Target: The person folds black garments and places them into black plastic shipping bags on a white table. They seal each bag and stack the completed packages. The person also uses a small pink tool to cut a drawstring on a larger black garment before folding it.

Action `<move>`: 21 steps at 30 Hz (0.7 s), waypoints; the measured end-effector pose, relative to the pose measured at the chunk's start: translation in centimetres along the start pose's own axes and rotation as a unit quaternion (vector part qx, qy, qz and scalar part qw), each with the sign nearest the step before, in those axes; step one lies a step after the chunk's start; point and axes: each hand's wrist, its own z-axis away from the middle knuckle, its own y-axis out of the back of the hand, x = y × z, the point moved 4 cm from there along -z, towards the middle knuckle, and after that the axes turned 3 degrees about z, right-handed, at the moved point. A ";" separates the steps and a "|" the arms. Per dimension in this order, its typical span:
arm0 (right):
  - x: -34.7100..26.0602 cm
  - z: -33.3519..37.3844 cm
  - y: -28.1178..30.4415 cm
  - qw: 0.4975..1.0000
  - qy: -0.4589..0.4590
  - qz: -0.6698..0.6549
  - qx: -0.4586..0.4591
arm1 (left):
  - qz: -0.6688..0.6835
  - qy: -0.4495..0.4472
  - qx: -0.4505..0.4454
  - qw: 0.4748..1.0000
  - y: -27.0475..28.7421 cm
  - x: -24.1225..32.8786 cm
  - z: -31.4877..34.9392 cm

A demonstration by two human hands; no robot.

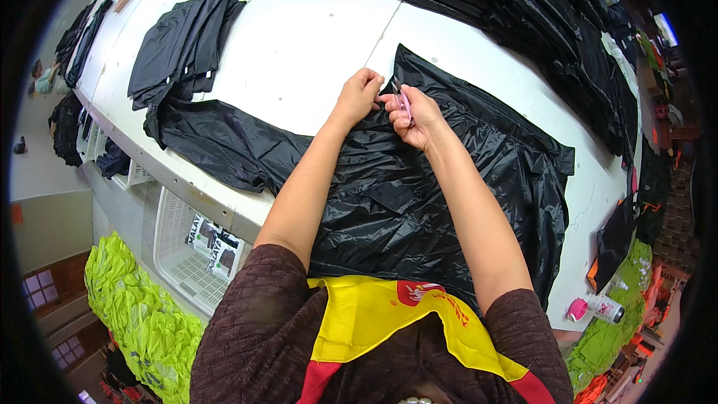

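A shiny black garment (pixel 389 202) lies spread across the white table before me, with one long sleeve (pixel 224 135) stretched out to the left. My right hand (pixel 420 118) is closed around small thread snips (pixel 404 103) with pink handles, their blades pointing up at the garment's far edge. Just left of it, my left hand (pixel 359 97) is closed in a pinch at that same edge; what lies between its fingertips is too small to make out. The two hands are nearly touching.
Folded black garments (pixel 187 41) are stacked at the far left, with a larger pile (pixel 516 15) at the far right. A white plastic basket (pixel 166 243) holding printed packets sits below the table's left edge. A bottle (pixel 604 308) stands near the right edge; bright yellow-green cloth (pixel 142 307) is heaped lower left.
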 end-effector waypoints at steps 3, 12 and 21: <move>0.0 -0.2 0.1 0.999 -0.003 0.033 0.004 | -0.016 -0.009 0.002 1.000 0.0 0.4 0.2; 0.3 -1.2 -0.6 0.997 0.032 0.066 0.021 | -0.069 -0.100 0.016 0.992 0.8 -0.7 -0.6; -0.6 10.5 7.0 0.966 0.190 0.172 -0.015 | 0.647 0.082 0.336 0.680 10.3 -5.2 -2.3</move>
